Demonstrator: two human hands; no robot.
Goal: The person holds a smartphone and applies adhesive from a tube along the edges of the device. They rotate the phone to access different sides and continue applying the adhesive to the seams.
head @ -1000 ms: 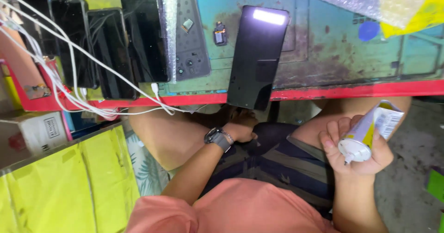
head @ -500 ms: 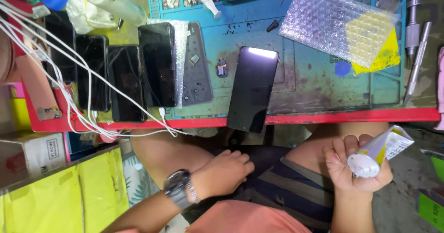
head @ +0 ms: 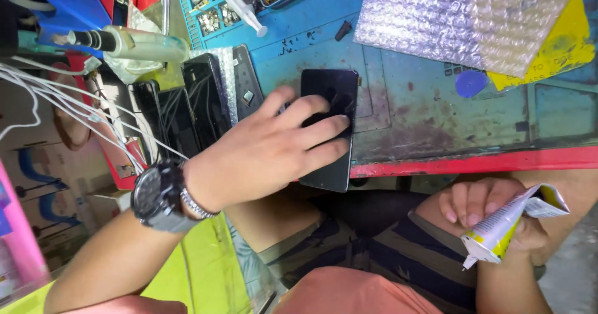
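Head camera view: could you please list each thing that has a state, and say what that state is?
Left hand: fingers spread, pressing on the phone.
Dark phone: screen dark, flat on the mat, its near end past the table edge.
Right hand: closed around the tube.
Glue tube: held, nozzle uncapped, far end crimped.
Bubble wrap: lying flat.
Syringe: lying on the mat.

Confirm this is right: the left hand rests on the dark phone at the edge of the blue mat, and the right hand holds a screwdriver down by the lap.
Not quite. The head view shows the right hand holding a white and yellow tube, not a screwdriver. The rest stands: the left hand rests on the dark phone at the blue mat edge.
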